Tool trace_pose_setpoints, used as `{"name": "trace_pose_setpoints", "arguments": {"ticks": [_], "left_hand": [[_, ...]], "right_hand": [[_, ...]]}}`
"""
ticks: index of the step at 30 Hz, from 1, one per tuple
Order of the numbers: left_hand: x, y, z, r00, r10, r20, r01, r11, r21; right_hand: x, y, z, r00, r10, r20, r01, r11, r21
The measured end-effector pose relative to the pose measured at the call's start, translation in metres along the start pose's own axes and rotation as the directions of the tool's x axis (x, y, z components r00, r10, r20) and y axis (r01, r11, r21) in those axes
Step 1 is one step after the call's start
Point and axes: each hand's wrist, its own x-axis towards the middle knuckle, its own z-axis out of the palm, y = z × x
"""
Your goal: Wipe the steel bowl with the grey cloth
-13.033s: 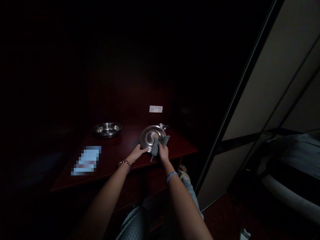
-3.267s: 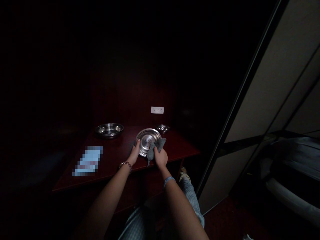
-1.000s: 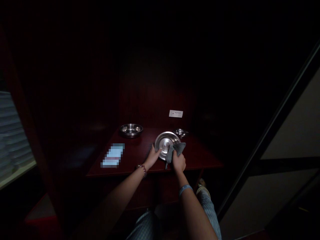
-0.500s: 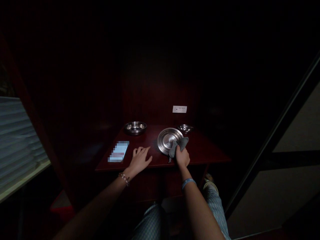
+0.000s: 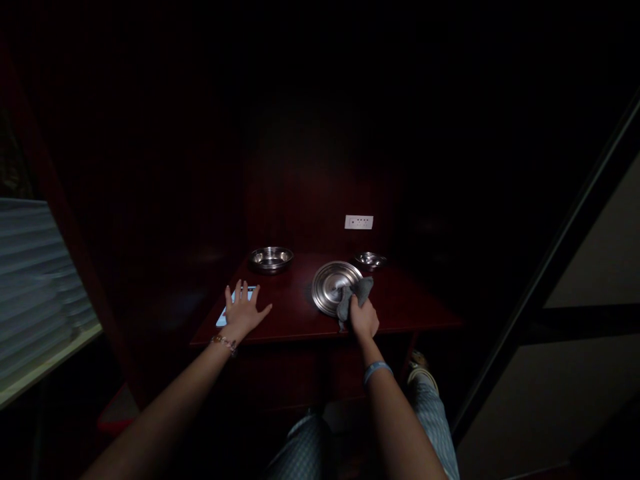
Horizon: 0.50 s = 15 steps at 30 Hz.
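Note:
A round steel plate (image 5: 331, 285) lies flat on a dark red table (image 5: 400, 307). My right hand (image 5: 364, 319) is closed around a grey cloth (image 5: 351, 297) that rests on the plate's right side. My left hand (image 5: 241, 311) lies with fingers spread over a small pale blue item (image 5: 236, 294) near the table's left front; only slivers of the item show.
A steel bowl (image 5: 271, 258) stands at the table's back left and a small steel dish (image 5: 369, 260) at the back right. A white wall socket (image 5: 359, 222) is behind them. Blinds (image 5: 35, 280) hang on the left, a pale sliding panel (image 5: 595, 267) on the right.
My left hand let go of the plate's rim and slid left across the table onto the pale blue item. The plate now lies flat; my right hand stays on it with the cloth.

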Motion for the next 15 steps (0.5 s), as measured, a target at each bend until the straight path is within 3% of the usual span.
{"name": "trace_pose_setpoints", "arguments": {"ticks": [6,15], "left_hand": [[0.01,-0.012,-0.001,0.993,0.109,0.036,-0.109,0.994,0.004],[0.014,-0.012,0.002,0.986,0.144,0.081,-0.144,0.99,-0.005]], "right_hand": [[-0.001,-0.002,0.0,1.0,0.001,0.006,-0.001,1.0,0.002],[-0.003,-0.002,-0.003,1.0,-0.009,0.021,0.009,1.0,-0.016]]}}
